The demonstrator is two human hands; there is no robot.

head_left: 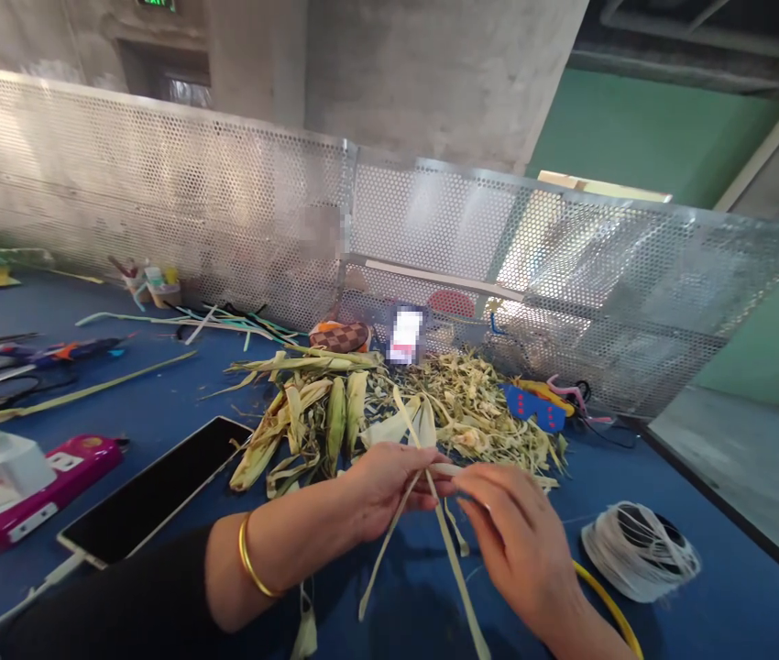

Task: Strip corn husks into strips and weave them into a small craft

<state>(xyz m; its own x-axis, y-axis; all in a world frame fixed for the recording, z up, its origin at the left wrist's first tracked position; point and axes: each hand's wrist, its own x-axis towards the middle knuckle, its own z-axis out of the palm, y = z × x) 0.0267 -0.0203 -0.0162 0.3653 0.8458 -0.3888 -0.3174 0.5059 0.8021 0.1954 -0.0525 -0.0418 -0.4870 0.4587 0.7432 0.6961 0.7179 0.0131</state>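
Note:
Pale corn husk strips (454,559) cross between my two hands above the blue table. My left hand (389,486) has its fingers closed on them, with a gold bangle on its wrist. From the right, my right hand (517,532) pinches a piece of husk beside the left fingertips. Two long strips hang down below the hands, and wider husk leaves (407,423) stick up behind the left hand. My fingers partly hide where the strips cross.
Behind the hands lie whole corn husks (338,422) and a heap of shredded husk (476,394). A phone (156,490) and a magenta power strip (38,495) are at the left. A spool of white string (641,555) stands at the right. A perforated metal screen (423,220) borders the table's back.

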